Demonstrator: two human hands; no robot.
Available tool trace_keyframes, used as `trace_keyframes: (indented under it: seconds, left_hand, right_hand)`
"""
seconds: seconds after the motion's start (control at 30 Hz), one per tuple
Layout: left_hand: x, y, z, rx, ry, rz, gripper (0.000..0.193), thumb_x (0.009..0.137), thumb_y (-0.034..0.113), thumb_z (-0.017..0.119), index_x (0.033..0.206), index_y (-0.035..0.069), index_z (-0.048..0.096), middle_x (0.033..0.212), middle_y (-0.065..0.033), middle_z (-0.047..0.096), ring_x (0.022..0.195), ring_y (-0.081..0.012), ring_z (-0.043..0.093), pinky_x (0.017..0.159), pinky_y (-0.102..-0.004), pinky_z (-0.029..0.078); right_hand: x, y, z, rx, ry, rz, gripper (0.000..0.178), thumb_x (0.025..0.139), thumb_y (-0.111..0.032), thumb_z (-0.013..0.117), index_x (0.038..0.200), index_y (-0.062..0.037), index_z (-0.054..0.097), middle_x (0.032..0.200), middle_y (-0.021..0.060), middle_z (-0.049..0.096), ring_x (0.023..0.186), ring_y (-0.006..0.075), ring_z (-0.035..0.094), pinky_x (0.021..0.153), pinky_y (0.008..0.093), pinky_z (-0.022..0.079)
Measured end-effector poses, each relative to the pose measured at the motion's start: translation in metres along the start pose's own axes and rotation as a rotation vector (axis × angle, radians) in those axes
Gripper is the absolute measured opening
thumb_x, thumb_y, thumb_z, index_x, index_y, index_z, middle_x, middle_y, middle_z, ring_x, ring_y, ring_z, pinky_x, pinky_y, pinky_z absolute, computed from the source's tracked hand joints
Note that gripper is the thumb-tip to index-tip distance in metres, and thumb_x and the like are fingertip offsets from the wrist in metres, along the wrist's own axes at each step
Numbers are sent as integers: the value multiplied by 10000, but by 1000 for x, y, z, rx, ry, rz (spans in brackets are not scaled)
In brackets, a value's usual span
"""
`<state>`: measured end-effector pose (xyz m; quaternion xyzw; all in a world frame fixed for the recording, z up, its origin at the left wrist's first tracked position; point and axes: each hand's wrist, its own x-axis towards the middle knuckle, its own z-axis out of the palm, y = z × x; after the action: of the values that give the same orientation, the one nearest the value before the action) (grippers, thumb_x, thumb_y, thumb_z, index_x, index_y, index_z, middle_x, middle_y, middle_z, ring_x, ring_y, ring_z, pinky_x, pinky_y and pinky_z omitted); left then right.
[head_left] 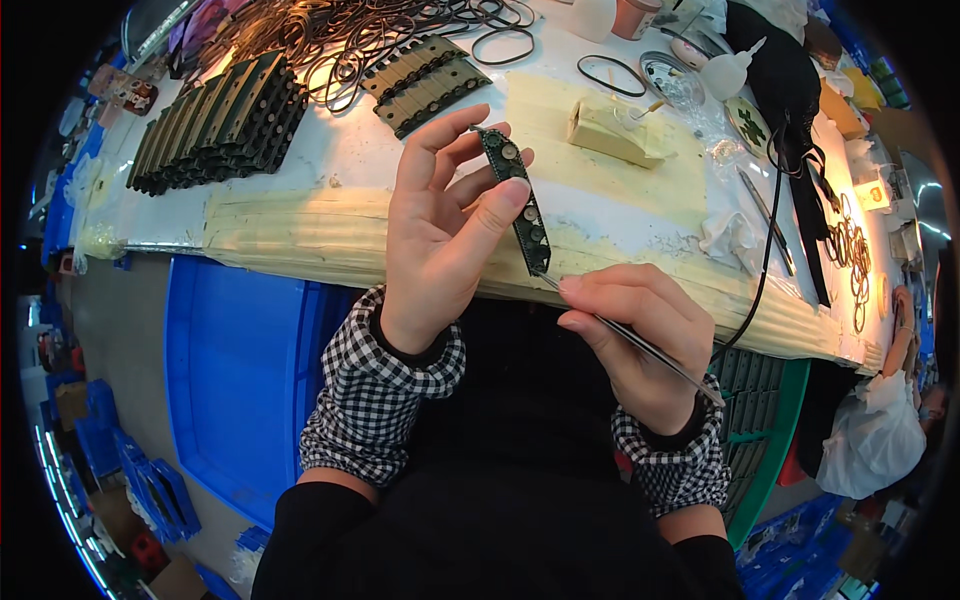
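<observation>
My left hand [432, 235] is raised just above the table's front edge. Its thumb and fingers pinch a narrow dark green strip [531, 228] with round studs along its face, tilted with the upper end to the left. From the right, my right hand [648, 335] grips slim metal tweezers [662, 357] like a pen. Their tip meets or nearly meets the strip's lower end; contact is too small to tell. Beyond my left hand, a flat group of similar strips [425, 80] lies on the table, and a larger stack of them [220, 125] stands farther left.
Tangled dark cords [320, 40] spread across the back. A yellowish block [612, 132] and a white squeeze bottle [730, 72] stand at the right, near a pen-like tool [765, 215]. A black cable hangs over the front edge. Below are a blue bin [235, 380] and a green crate [775, 440].
</observation>
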<state>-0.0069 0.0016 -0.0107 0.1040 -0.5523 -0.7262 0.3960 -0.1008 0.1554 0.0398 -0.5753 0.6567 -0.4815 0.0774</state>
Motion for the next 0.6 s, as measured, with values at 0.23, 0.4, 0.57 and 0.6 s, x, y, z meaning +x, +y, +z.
trace_keyframes:
  seconds: [0.23,0.4,0.57,0.6]
  left_hand:
    - [0,1,2,4,-1,13,513,913,19,559,1376,15,337,1289,-210,479,1178,-311,553,960,-388,487]
    - [0,2,2,0,4,6,517,909,16,563,1375,14,340,1289,-209,480,1169,-313,559,959,-389,487]
    - [1,0,1,-3,-5,14,516,907,13,566,1373,13,344,1288,-207,480,1162,-306,563,960,-387,488]
    - [1,0,1,-6,-7,17,516,906,13,566,1373,13,345,1287,-207,481,1161,-305,564,960,-386,488]
  right_hand:
    - [5,-2,-1,-19,-32,18,150,762,-32,745,897,-19,683,864,99,665,765,225,664,663,299,528]
    - [7,-1,-2,-49,-42,0,144,763,-31,743,891,-18,678,864,100,661,762,223,663,657,298,527]
    - [7,0,-2,-39,-52,-10,144,765,-29,740,894,-17,676,868,103,659,763,228,661,658,298,527]
    - [7,-1,-2,-43,-55,-7,145,766,-29,740,895,-17,675,870,103,659,761,229,661,657,298,527]
